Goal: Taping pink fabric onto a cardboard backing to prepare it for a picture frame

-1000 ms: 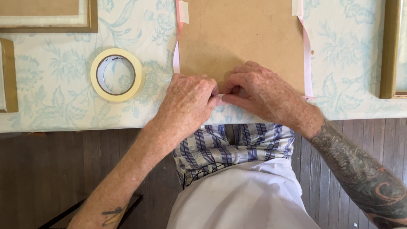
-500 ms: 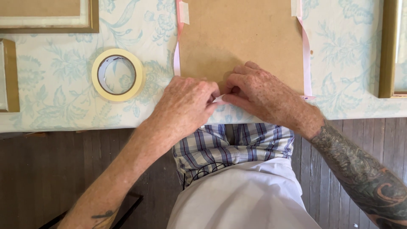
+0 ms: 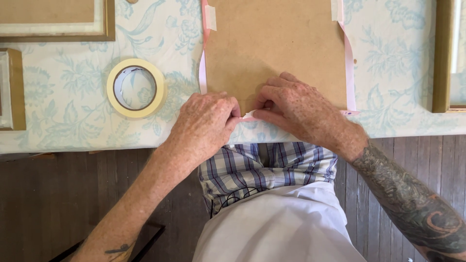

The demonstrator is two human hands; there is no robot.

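A brown backing board [image 3: 274,46] lies on the table, with pink paper [image 3: 349,63] showing along its left and right edges. Small bits of pale tape sit at its top corners. My left hand [image 3: 206,123] and my right hand [image 3: 296,106] meet at the board's near edge. Both pinch a small strip of pinkish-white tape [image 3: 248,115] between fingertips, right at the bottom edge of the board.
A roll of cream masking tape [image 3: 137,88] lies left of the board on the pale blue floral tablecloth [image 3: 73,116]. Gilt picture frames rest at the top left [image 3: 58,22], far left [image 3: 12,90] and right [image 3: 446,56]. Dark wooden floor lies below the table edge.
Both hands stay at the board's near edge. The fingertips have drawn slightly closer around the tape strip, and the view has shifted a little.
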